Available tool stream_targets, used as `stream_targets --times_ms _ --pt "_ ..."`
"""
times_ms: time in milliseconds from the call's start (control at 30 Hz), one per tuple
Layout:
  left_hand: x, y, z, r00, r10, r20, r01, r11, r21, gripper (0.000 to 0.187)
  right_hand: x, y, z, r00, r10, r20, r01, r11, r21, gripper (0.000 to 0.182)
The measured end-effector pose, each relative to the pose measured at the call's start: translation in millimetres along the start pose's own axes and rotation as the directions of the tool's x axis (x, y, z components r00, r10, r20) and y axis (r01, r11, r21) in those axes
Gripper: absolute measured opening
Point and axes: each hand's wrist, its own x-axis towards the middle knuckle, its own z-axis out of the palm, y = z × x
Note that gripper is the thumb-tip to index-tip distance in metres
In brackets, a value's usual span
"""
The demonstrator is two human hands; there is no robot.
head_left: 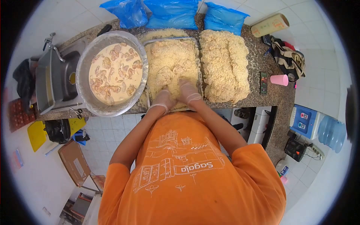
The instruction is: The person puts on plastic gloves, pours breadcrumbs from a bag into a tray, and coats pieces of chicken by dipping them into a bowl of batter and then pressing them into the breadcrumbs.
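A stone counter (262, 95) carries a heap of breadcrumbs (224, 65) on the right, a metal tray (196, 48) of crumbs in the middle and a big bowl (87, 56) of battered pieces on the left. Both gloved hands press down into the tray's crumbs side by side: left hand (163, 98), right hand (187, 91). Their fingers are buried, so I cannot tell their spread. A pink cup (279, 80) stands at the right edge.

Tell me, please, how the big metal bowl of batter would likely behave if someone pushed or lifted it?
The metal bowl looks well filled with pale batter and pieces, so it is probably heavy, and the liquid would likely slosh. Its rim seems to overhang the counter edge, so a push might tip it.
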Motion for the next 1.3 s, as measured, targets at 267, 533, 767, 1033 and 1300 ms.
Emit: stream_targets --times_ms 267,533,767,1033,1300 --pt "7 4 -34 0.979 0.175 -0.101 -0.199 0.928 -0.314 0.065 24 10 -55 0.987 0.134 0.085 -0.158 0.839 0.521 0.073" --pt "15 32 -55 0.928 0.326 0.179 -0.371 0.767 0.524 0.058 63 2 -73 0.933 -0.169 0.319 0.281 0.895 -0.347 0.042" --pt "9 37 -75 0.919 0.205 0.337 -0.341 0.842 0.419 0.06 51 -3 -81 0.896 -0.095 0.433 0.212 0.949 -0.232 0.033" --pt "-47 17 -63 0.942 0.322 -0.098 -0.308 0.941 0.139 0.057 77 22 -13 0.904 -0.423 -0.066 0.355 0.827 -0.437 0.036" --pt "-79 -23 -78 0.963 0.201 -0.18 -0.215 0.975 -0.061 0.057 30 21 -124 0.975 0.219 0.046 -0.195 0.726 0.659 0.046"
